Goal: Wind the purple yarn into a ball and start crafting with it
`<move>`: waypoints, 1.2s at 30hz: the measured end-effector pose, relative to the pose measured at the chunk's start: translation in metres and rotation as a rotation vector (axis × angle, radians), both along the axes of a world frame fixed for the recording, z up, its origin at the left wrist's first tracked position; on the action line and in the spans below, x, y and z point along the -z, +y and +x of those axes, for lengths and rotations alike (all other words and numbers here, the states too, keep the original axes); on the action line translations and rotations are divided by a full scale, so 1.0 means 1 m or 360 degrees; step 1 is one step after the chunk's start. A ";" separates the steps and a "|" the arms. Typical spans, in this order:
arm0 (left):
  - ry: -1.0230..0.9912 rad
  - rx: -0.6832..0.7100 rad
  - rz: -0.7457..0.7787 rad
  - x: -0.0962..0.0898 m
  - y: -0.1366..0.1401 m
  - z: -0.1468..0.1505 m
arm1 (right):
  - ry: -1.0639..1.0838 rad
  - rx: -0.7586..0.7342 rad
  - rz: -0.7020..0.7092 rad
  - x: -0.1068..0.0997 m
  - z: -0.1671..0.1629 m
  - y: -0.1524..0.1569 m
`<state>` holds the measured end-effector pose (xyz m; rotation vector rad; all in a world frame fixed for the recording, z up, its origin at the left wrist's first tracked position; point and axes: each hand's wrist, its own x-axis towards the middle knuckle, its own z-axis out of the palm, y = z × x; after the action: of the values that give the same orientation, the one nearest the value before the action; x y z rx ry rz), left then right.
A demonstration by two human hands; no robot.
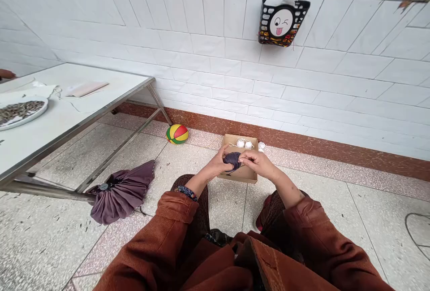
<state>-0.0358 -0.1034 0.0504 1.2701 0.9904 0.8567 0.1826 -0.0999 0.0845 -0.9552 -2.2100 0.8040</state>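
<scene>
A ball of dark purple yarn (232,160) is in my left hand (218,162), whose thumb and fingers curve around its left side. My right hand (254,162) is closed in a pinch at the ball's right edge, where a strand seems to be between thumb and forefinger; the strand itself is too fine to see clearly. Both hands are above an open cardboard box (247,174) on the floor. Inside the box, at its far end, are white balls of yarn (241,143). Another small white ball (261,145) sits just outside its right side.
To the left stands a white metal-framed table (101,102) bearing a plate (43,108) of dark dried pieces. A purple umbrella (124,192) lies by its leg, and a colourful ball (177,134) rests near the tiled wall. A black basket (284,24) hangs from the rail.
</scene>
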 end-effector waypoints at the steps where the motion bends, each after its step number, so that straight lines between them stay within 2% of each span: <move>1: 0.0023 0.0085 0.0024 -0.003 -0.001 0.001 | -0.0012 -0.0043 0.0035 -0.001 0.000 0.007; 5: -0.0062 0.0416 0.0122 -0.017 -0.006 0.003 | 0.0013 -0.0171 0.0040 0.002 -0.001 0.033; 8: -0.0276 0.0497 0.0080 -0.028 -0.007 0.002 | 0.0138 -0.0039 -0.0097 0.015 0.000 0.042; 11: -0.0484 0.0390 0.0001 -0.033 0.004 0.001 | 0.0172 0.0119 -0.0189 0.034 0.003 0.043; 16: -0.0569 0.0158 -0.0073 -0.024 0.041 0.008 | 0.0118 0.0168 -0.0109 0.053 0.006 0.034; 20: -0.0484 -0.0051 -0.0089 -0.011 0.060 0.018 | 0.0060 0.0146 -0.0042 0.041 0.010 0.022; 24: -0.0254 -0.0091 -0.0014 0.005 0.065 0.027 | -0.0006 0.0061 0.0074 0.018 0.014 0.020; 28: 0.0081 0.0062 0.0157 0.018 0.065 0.030 | -0.0001 0.0010 0.0162 0.007 0.016 0.034; 31: 0.0207 0.0303 0.0266 0.020 0.064 0.027 | 0.0014 -0.0012 0.0122 0.007 0.019 0.052; 34: 0.0162 0.0578 0.0317 0.016 0.065 0.021 | 0.0137 0.0019 -0.0016 0.013 0.023 0.069; 36: 0.0034 0.0709 0.0264 0.011 0.069 0.018 | 0.0240 0.0085 -0.0127 0.021 0.026 0.076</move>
<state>-0.0177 -0.0349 0.0398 1.5682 0.6228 0.5853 0.2083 -0.0239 0.0633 -0.9550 -2.0286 0.9151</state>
